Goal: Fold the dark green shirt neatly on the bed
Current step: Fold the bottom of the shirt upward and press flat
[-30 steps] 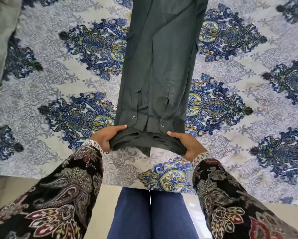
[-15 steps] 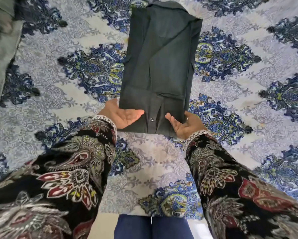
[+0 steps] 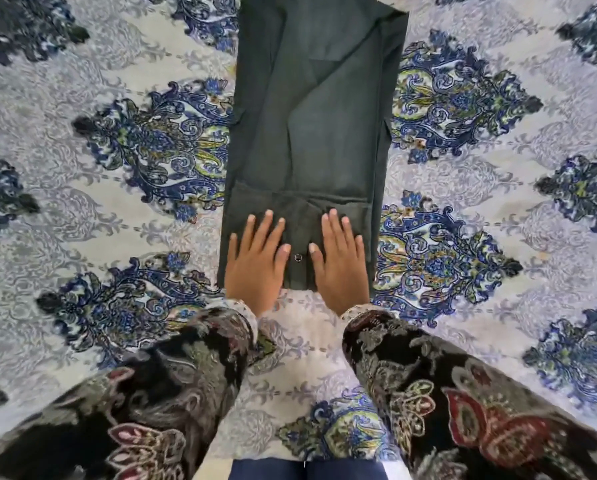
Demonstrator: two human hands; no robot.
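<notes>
Left hand and right hand lie flat, fingers straight, pressing the near end of the dark green shirt, gripping nothing; it lies as a narrow panel on the patterned bedspread; sides look folded in, lengthwise folds probably remain; its far end is cut off above.

dk green shirt, folded rectangle, flat on bed
</notes>
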